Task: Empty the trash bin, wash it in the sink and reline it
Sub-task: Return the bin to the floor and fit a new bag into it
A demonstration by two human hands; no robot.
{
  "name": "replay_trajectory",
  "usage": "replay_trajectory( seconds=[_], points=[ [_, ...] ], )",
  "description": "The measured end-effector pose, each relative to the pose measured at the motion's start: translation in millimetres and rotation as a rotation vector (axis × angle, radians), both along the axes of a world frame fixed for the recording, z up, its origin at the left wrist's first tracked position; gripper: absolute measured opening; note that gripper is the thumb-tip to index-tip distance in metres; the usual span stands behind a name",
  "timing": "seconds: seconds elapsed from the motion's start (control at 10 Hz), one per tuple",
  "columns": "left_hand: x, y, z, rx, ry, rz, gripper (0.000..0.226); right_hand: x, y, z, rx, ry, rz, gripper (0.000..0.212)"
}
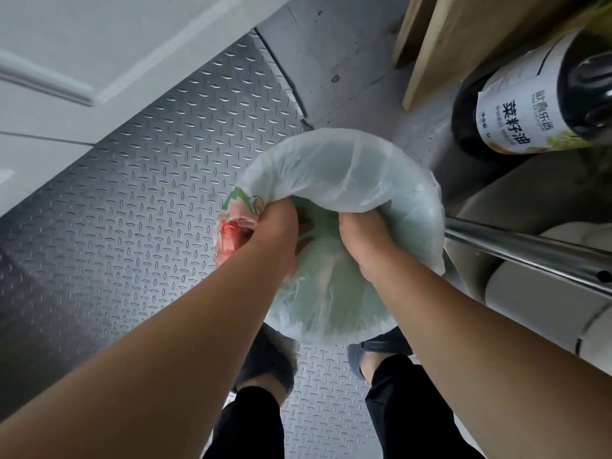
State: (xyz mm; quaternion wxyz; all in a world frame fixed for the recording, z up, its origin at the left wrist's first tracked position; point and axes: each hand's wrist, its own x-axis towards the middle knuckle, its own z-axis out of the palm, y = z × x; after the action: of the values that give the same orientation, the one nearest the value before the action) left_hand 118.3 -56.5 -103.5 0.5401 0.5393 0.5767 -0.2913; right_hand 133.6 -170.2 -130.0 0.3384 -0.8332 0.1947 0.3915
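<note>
A round pale green trash bin [331, 313] stands on the metal floor just in front of my feet, wrapped in a thin translucent white plastic liner [334, 167]. My left hand [275, 230] grips a bunch of the liner at the bin's left side, where red and green print shows on the plastic. My right hand [361, 240] grips the liner's gathered edge near the middle. The gathered plastic and my hands hide the inside of the bin.
The floor is ribbed metal plate [132, 200]. A dark oil bottle [543, 107] with a white label stands at the right, next to wooden boards [463, 38]. A steel bar [530, 250] crosses at the right. A white door [82, 61] is at upper left.
</note>
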Motion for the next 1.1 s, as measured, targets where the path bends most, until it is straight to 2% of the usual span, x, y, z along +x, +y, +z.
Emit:
replay_trajectory(
  seconds=[0.1,0.2,0.3,0.4,0.5,0.6,0.7,0.8,0.9,1.0,1.1],
  points=[
    [-1.3,-2.2,2.5,0.119,-0.072,-0.534,0.022,-1.3,-5.6,5.1,-0.067,-0.064,0.448,0.026],
    [-3.8,-2.0,15.6,0.106,-0.094,-0.672,0.027,-8.4,-8.6,11.4,0.0,-0.029,0.547,0.012],
    [-15.3,-6.6,38.1,0.12,-0.181,-0.926,0.027,-19.7,-11.7,22.8,0.024,-0.035,0.804,0.015],
    [-14.6,-12.8,47.1,0.219,-0.294,-1.108,0.031,-30.9,-13.6,26.6,0.028,0.039,0.939,0.035],
    [2.2,-19.0,39.5,0.202,-0.367,-1.112,0.033,-41.3,-14.4,21.6,0.003,0.116,0.999,0.054],
    [22.7,-23.9,23.4,0.179,-0.331,-1.024,0.042,-49.2,-11.8,14.2,-0.007,0.117,1.011,0.054],
    [38.8,-24.1,10.7,0.201,-0.241,-0.837,0.044,-54.7,-8.8,10.1,0.021,0.168,1.022,0.041],
    [45.4,-24.2,12.5,0.141,-0.2,-0.647,0.041,-55.8,-5.7,9.6,0.056,0.207,1.023,0.028],
    [45.7,-25.4,18.3,0.052,-0.194,-0.516,0.038,-48.5,-3.1,22.8,0.047,0.051,0.981,0.02],
    [34.3,-22.1,38.9,0.048,-0.226,-0.724,0.028,-42.2,-10.0,53.2,0.06,-0.304,0.892,0.022],
    [3.5,-4.6,66.6,0.166,-0.416,-0.804,0.019,-38.4,-32.8,85.8,0.076,-0.504,0.744,0.018]
  ],
)
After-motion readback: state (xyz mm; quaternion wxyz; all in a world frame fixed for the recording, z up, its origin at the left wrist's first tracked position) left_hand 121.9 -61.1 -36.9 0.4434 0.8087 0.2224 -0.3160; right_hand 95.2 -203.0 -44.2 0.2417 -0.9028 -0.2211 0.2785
